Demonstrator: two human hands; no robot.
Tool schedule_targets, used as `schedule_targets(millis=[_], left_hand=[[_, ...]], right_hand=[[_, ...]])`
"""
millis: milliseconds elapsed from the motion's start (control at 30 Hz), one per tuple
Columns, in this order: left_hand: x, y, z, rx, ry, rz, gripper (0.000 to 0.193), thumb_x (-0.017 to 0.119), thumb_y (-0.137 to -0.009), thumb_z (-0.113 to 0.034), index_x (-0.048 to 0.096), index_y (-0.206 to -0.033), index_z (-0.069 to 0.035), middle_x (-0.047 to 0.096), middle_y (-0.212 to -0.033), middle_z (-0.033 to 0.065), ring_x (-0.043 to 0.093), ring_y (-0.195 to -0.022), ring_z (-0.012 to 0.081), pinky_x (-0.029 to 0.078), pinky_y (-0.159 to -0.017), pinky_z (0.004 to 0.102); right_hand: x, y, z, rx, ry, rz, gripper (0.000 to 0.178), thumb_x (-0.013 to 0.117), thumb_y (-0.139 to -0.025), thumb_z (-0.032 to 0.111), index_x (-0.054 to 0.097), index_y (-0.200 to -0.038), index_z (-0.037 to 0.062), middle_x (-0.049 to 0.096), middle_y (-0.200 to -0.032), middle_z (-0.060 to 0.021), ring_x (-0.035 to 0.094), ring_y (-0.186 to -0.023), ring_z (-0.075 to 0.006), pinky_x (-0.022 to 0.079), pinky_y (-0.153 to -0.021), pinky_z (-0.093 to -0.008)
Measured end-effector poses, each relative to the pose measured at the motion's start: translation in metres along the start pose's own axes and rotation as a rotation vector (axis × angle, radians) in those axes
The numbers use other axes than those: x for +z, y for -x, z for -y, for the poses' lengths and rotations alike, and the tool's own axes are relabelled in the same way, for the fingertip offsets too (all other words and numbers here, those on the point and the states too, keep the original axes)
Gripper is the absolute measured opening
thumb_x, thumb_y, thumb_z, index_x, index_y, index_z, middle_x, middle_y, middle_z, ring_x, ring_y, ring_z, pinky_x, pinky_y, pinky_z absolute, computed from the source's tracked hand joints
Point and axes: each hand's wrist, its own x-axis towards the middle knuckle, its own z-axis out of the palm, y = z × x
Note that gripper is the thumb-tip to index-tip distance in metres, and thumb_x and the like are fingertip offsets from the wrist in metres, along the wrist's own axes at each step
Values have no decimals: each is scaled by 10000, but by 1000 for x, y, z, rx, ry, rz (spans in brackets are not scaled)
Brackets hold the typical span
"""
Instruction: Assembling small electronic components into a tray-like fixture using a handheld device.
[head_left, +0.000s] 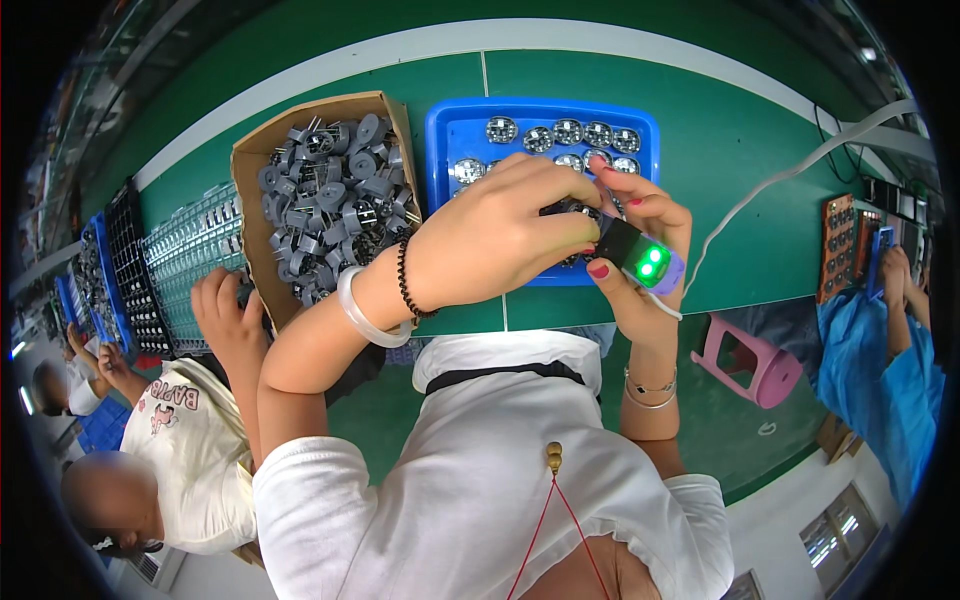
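My right hand (648, 240) is closed around a small black and purple device (640, 258) with two bright green lights and a white cable. My left hand (515, 225) reaches across, its thumb and fingers pinched together at the black end of the device. Whatever sits between those left fingertips is hidden. Beneath both hands lies a blue tray (437, 150) with several round, shiny parts (568, 131) set out in it. Beside my left forearm stands a cardboard box (243, 185) heaped with grey round parts with thin metal pins (330, 200).
On the left, a co-worker's hand (228, 308) rests by the box, near a green wire rack (190, 240). The white cable (775, 180) runs to the upper right. A pink stool (770, 375) stands below the green table (750, 250). Another person in blue (870, 360) works at the far right.
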Motion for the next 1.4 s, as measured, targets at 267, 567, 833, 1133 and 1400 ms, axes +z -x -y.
schedule_targets(millis=[267,567,833,1133,1400], left_hand=[[-26,-4,15,4,-241,21,61,640,-719,-115,615,-771,-93,613,-856,22,584,-820,215,421,-757,339],[-31,18,54,-262,-687,99,55,685,-710,-159,664,-700,-108,584,-778,11,531,-817,201,370,-838,364],[-41,15,43,-285,-661,54,176,721,-683,-214,670,-826,-124,588,-751,17,528,-826,208,360,-852,366],[-43,20,35,-185,-660,368,77,671,-665,-155,666,-726,-108,569,-765,12,515,-809,179,366,-759,313],[-41,5,10,-42,-545,228,53,611,-675,-155,593,-682,-105,511,-712,-2,513,-763,161,365,-734,307]], right_hand=[[-2,0,-7,-106,143,-156,436,719,-759,57,418,-1072,19,532,-1096,-170,524,-1091,-284,393,-976,-403],[-16,4,-6,-70,97,-310,357,654,-825,95,426,-1090,27,543,-1058,-162,548,-1038,-289,427,-941,-430],[-17,7,-6,-55,39,-274,379,676,-797,42,429,-1085,27,554,-1058,-157,549,-1033,-259,435,-926,-380],[-10,5,-2,9,85,-229,409,707,-767,38,452,-1086,17,511,-1104,-142,536,-1057,-219,454,-898,-317],[4,-7,-2,-35,446,-101,462,817,-620,85,575,-1010,30,523,-1040,-104,525,-998,-207,436,-851,-307]])
